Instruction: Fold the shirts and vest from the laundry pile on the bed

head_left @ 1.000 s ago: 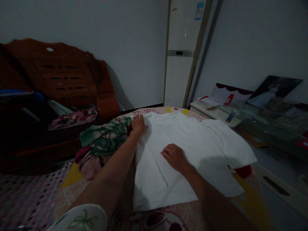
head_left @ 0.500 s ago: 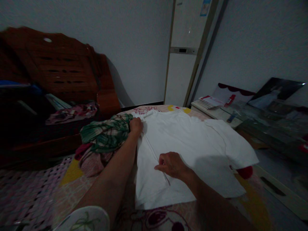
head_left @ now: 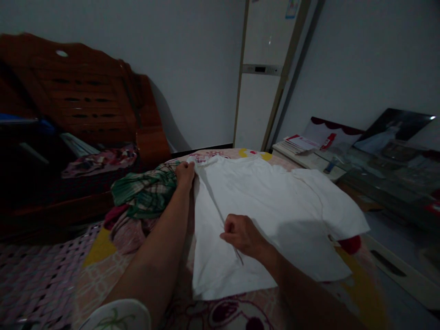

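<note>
A white T-shirt lies spread on a round table with a patterned cloth. Its right sleeve reaches out over the right side, while the left part is folded inward along a crease. My left hand is closed on the shirt's far left edge, beside a crumpled green plaid garment. Lower down, my right hand pinches the shirt's fabric near the crease. A thin dark fold or cord shows just below its fingers; I cannot tell which.
Pinkish clothing is heaped under the plaid garment. A carved wooden bench stands at the left, near a woven seat. Behind the table is a tall white air conditioner. A glass-topped stand with papers is on the right.
My left hand has moved left and slightly away from me, drawing the shirt's far left edge outward. The right hand stays almost in place, still pinching the fabric.
</note>
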The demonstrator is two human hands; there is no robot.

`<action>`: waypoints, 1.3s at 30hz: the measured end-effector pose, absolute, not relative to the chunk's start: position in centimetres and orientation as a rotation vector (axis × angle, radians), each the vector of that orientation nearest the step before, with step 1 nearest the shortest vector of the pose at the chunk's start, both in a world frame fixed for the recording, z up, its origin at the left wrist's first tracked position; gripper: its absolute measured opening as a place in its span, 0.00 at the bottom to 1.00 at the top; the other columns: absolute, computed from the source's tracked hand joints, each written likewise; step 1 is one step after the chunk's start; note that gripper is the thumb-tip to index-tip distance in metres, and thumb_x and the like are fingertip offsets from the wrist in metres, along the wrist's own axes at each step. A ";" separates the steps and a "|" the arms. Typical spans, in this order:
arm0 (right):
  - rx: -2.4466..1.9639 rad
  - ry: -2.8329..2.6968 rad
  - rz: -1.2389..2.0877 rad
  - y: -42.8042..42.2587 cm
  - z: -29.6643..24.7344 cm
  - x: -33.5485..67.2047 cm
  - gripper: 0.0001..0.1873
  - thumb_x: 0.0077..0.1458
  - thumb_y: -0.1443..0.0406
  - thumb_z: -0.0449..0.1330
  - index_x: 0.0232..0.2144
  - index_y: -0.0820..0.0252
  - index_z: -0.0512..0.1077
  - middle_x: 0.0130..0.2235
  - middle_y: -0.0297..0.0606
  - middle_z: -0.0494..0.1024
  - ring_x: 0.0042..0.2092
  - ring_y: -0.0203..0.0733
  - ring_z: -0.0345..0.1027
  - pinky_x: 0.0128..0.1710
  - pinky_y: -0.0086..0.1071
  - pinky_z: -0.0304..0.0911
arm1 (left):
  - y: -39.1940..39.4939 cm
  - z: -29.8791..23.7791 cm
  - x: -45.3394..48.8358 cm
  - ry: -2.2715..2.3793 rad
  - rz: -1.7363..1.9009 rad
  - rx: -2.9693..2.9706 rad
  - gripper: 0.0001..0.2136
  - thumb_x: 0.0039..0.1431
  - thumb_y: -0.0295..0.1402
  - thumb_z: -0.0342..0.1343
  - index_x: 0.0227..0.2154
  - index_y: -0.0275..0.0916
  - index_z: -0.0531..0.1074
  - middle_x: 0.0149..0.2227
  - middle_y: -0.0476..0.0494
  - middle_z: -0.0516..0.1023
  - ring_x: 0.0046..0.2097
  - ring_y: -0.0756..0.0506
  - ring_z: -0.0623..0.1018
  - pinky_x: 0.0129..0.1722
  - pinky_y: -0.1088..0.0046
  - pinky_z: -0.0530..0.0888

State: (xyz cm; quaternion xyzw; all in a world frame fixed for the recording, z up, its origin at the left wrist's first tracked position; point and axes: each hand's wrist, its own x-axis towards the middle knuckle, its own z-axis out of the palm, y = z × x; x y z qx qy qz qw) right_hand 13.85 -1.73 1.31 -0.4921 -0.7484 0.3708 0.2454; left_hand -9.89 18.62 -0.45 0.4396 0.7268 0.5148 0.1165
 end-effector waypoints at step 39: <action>-1.145 -2.101 2.135 1.0 1.3 19.1 0.24 0.46 0.68 0.67 0.47 0.63 0.71 0.19 0.27 0.74 0.16 0.33 0.67 0.16 0.22 0.63 | 17.7 -1.4 -1.5 1.325 1.314 1.865 0.15 0.53 0.23 0.51 0.43 0.40 0.74 0.53 0.41 0.75 0.58 0.45 0.71 0.59 0.67 0.67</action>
